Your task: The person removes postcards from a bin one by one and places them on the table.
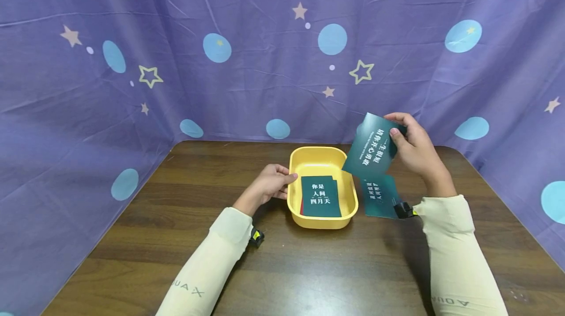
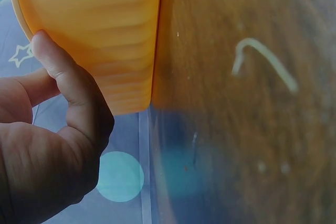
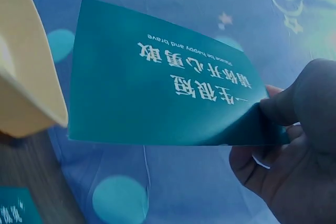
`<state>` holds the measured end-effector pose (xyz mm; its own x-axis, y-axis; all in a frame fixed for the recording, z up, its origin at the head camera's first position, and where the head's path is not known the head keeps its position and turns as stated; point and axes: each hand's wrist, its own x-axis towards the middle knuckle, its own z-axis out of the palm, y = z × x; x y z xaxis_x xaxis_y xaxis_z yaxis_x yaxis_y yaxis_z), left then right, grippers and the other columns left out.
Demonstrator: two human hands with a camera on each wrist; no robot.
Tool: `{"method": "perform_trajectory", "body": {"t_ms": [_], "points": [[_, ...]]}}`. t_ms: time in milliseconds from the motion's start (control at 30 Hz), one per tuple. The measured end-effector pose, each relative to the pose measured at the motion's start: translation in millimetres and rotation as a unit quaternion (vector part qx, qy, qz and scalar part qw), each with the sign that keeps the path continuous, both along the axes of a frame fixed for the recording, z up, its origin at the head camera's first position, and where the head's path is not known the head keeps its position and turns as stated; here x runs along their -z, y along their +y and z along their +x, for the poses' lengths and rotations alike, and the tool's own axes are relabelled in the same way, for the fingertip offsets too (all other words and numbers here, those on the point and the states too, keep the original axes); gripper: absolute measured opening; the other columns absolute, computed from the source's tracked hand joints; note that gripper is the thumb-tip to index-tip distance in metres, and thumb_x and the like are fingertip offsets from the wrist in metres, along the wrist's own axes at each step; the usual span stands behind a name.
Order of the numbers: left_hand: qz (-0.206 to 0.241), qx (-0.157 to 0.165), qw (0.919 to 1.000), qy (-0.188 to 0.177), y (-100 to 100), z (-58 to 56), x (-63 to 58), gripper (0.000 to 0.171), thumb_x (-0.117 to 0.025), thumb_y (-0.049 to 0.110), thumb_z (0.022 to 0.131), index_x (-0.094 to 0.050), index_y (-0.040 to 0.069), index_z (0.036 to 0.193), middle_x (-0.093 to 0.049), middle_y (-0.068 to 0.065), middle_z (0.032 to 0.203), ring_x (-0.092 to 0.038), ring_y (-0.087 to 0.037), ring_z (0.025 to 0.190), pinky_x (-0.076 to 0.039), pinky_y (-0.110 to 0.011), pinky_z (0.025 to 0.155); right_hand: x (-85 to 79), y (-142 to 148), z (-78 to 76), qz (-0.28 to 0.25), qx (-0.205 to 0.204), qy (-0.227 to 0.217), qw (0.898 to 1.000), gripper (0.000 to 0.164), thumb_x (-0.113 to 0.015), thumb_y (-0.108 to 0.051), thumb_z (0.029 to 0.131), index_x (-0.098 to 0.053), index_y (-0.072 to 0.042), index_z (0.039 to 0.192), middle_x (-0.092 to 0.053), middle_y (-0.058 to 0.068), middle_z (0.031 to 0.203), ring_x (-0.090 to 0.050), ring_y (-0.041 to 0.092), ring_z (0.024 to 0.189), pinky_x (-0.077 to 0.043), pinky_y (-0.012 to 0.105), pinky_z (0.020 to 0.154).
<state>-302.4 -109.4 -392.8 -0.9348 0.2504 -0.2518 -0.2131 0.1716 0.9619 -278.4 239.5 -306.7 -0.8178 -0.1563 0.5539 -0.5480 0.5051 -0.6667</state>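
Note:
A yellow plastic basin [image 1: 323,223] sits on the table, with dark green cards [image 1: 321,208] printed in white characters lying inside. A red edge shows under them. My left hand [image 1: 271,182] holds the basin's left rim, thumb at the top and fingers against the outer wall [image 2: 121,51]. To the basin's right, my right hand [image 1: 412,142] pinches a green card [image 1: 371,146] by one end, raised and tilted. The same card [image 3: 121,87] fills much of the right wrist view. Another green card [image 1: 381,200] lies below it on the table, partly covered.
The brown wooden table [image 1: 176,237] runs back to a purple curtain [image 1: 265,61] with stars and blue dots. Black wrist devices [image 1: 257,237] sit at both cuffs.

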Motion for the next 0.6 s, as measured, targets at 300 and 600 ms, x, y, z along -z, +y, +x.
{"method": "perform_trajectory", "body": {"t_ms": [300, 600], "points": [[-0.016, 0.012, 0.9998, -0.003, 2.4, 19.0, -26.3, 0.031, -0.062, 0.012, 0.097, -0.045, -0.006, 0.115, -0.061, -0.028, 0.103, -0.06, -0.017, 0.058, -0.059, -0.029, 0.054, 20.6, 29.8, -12.7, -0.051, 0.077, -0.021, 0.995, 0.031, -0.037, -0.011, 0.107, -0.046, -0.005, 0.135, -0.051, 0.013, 0.123, -0.052, 0.019, 0.092, -0.048, 0.018, 0.069], [-0.024, 0.011, 0.9996, -0.003, 0.3, 5.2, -9.7, 0.033, -0.063, 0.014, 0.097, -0.045, -0.006, 0.116, -0.06, -0.03, 0.107, -0.06, -0.018, 0.059, -0.06, -0.031, 0.054, 52.1, 42.9, -28.2, 0.003, 0.072, -0.102, 0.992, 0.03, -0.034, -0.011, 0.107, -0.046, -0.004, 0.134, -0.05, 0.019, 0.124, -0.049, 0.026, 0.098, -0.043, 0.033, 0.077]]}}
